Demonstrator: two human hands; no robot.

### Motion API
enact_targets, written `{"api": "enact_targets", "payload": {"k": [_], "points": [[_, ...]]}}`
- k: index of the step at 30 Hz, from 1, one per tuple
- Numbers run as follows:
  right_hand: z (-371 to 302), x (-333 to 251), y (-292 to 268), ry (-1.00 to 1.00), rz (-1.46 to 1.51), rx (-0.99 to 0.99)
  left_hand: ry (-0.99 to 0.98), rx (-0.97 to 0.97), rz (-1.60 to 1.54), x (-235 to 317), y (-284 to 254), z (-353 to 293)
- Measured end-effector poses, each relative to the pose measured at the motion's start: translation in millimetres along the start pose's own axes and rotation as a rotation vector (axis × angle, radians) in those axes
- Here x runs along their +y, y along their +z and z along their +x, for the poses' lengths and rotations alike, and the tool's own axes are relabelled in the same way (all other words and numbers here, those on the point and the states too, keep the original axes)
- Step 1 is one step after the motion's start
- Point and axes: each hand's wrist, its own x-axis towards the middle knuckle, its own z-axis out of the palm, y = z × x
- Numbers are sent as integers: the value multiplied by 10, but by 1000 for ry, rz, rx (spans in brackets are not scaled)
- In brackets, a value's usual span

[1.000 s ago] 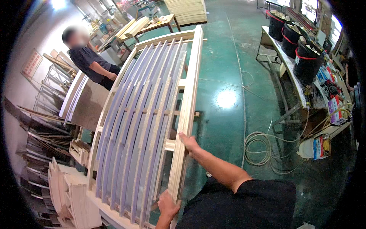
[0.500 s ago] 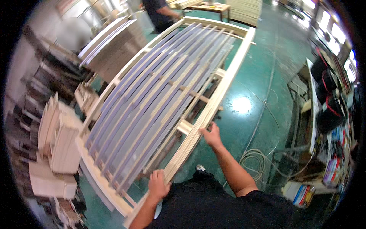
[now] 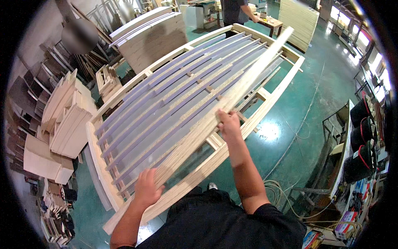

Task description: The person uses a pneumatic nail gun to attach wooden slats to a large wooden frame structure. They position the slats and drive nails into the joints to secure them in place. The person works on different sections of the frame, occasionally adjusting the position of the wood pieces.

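A long pale wooden board [image 3: 190,141] slants from near my left forearm toward the far right, above a wooden frame. My right hand [image 3: 230,126] grips its right edge at mid-length, fingers curled round it. Nearer to me, my left hand [image 3: 147,189] is closed over the board's near part; its thumb side faces the frame's near rail. Beneath lies the large rectangular wooden frame [image 3: 265,103], with several long purple-edged slats [image 3: 166,99] running lengthwise over grey sheets. The board covers part of the slats and the frame's right side.
Another person [image 3: 234,12] stands beyond the frame's far end near a small wooden table [image 3: 271,23]. Stacked pale panels [image 3: 72,120] and a board pile [image 3: 153,39] line the left. A workbench [image 3: 344,141] with black buckets [image 3: 360,159] stands right; a coiled hose [image 3: 273,191] lies on the green floor.
The board has come up off the frame's right rail and shifted left over the slats, both hands holding it. The bare rail now shows to its right. My view has shifted too.
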Motion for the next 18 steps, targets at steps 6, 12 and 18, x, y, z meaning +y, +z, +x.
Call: {"api": "enact_targets", "payload": {"k": [6, 12, 18], "points": [[425, 369, 1160, 123, -67, -153, -198, 106, 82, -599, -475, 1], [1307, 1051, 2423, 243, -79, -289, -268, 144, 76, -1774, -666, 620], [2385, 1735, 3214, 279, -93, -247, -329, 36, 50, -2896, -644, 1643]]}}
